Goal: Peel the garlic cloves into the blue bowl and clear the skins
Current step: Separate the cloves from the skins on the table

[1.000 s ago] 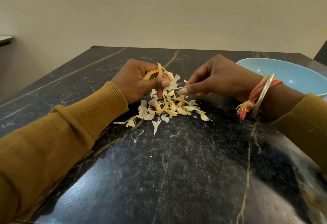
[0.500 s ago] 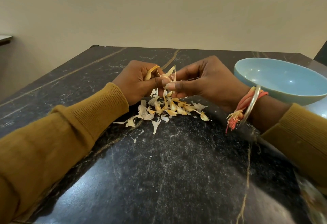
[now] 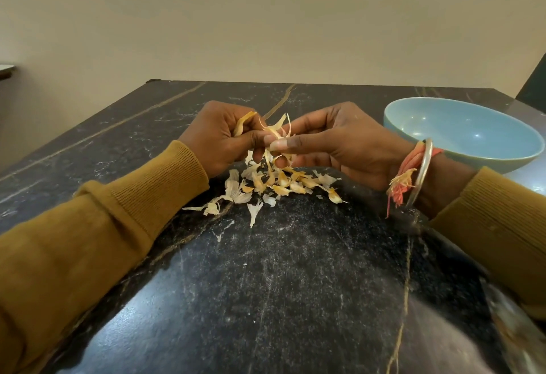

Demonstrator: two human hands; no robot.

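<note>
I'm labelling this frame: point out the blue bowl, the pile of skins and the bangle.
blue bowl (image 3: 461, 134): head view, inner wall.
pile of skins (image 3: 280, 183): head view, middle of the heap.
bangle (image 3: 424, 168): head view, metal band at the wrist.

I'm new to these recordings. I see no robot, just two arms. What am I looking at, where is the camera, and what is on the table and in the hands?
No machine here: a person works with bare hands, and the one camera sits on their head, looking forward and down, so the arms enter from the bottom corners. The left hand and right hand meet above a dark marbled table, both pinching a bunch of garlic skins. Whether a clove is inside it, I cannot tell. Below them lies a loose pile of skins. The blue bowl stands to the right, beyond the right wrist; the part of its inside that shows holds nothing. That wrist wears a metal bangle and an orange thread band.
</note>
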